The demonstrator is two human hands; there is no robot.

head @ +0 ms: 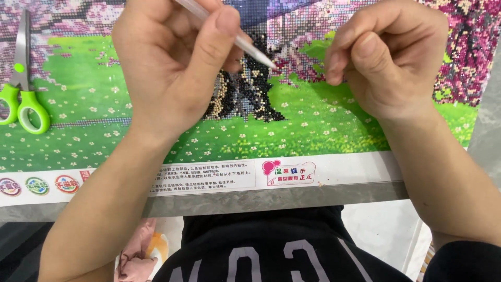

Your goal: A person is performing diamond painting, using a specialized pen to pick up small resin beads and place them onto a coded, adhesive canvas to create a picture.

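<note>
I pinch the white pen [245, 43] in my left hand [172, 62], its tip just above the bead picture [156, 120] where dark beads meet pink ones. My right hand [389, 57] is curled in a loose fist, knuckles resting on the picture. I judge it best to lower the tip straight and press lightly, steadying the sheet with the right. The green scissors [21, 94] lie well apart.

I see the canvas [156, 120] as printed cloth, glossy where bare, pebbly where small faceted beads [250, 99] cover it; the pen [250, 49] looks like smooth pale plastic; the scissors [21, 78] have dull metal blades and glossy green plastic handles
</note>
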